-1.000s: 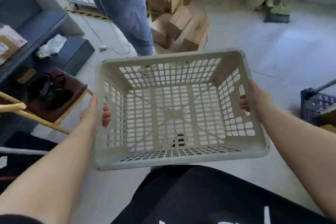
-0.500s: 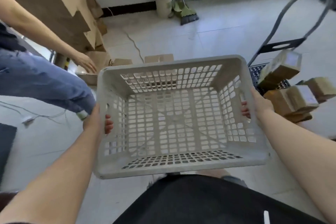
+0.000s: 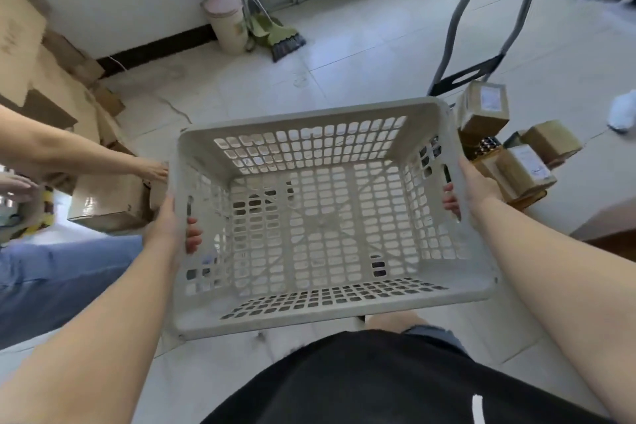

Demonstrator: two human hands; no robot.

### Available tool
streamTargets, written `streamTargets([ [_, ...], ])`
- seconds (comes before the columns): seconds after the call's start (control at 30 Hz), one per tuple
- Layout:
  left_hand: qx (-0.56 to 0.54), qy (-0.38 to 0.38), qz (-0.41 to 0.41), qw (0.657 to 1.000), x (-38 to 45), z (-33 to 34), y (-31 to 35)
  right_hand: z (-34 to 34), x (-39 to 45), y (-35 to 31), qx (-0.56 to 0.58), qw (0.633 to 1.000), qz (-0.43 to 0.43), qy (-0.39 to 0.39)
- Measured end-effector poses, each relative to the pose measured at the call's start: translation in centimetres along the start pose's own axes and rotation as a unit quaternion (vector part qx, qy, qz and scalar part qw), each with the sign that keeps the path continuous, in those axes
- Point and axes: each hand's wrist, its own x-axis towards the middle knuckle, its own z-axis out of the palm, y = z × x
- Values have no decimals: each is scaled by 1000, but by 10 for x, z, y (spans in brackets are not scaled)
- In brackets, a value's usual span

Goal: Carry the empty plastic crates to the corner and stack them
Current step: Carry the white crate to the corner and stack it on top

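The crate is held in the air between both hands, in front of the torso and clear of the floor. It is a pale grey plastic crate with slotted walls and a slotted base, open side up, and nothing lies inside it (floor tiles show through the slots). The left hand grips the left wall: the palm and thumb lie on the outside, and the fingers curl through a handle slot to the inside. The right hand grips the right wall in the same manner, with fingertips showing through a slot on the inside. Both hands are closed on the crate walls; both forearms extend forward. To the left of the left hand, a second person's hand rests on a cardboard box, and more cardboard is stacked beyond it. To the right of the right hand, several small boxes lie on and beside a hand cart with a curved grey handle. Ahead of both hands, well apart from the crate, a bin with a pink lid stands against the wall, with a broom just beside it.
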Motion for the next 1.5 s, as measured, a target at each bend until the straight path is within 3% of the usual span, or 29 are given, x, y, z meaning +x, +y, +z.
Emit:
streamTargets([
  [0.23, 5, 2, 5, 1000, 25, 98, 73, -5, 93, -80, 1, 1000, 7, -22],
  [0.43, -4, 46, -3, 999, 37, 164, 127, -6, 155, -155, -3, 999, -12, -32],
  [0.57, 4, 15, -23, 1000, 62, 192, 170, 8, 194, -192, 13, 999, -13, -43],
  [0.7, 2, 24, 54, 998, 92, 225, 204, 32, 231, -223, 26, 999, 0, -35],
  [1.03, 49, -9, 3, 999, 207, 305, 341, 115, 338, -336, 15, 999, 23, -27],
  [1.5, 44, 65, 40, 996, 318, 426, 526, 220, 479, -505, 15, 1000, 11, 7],
])
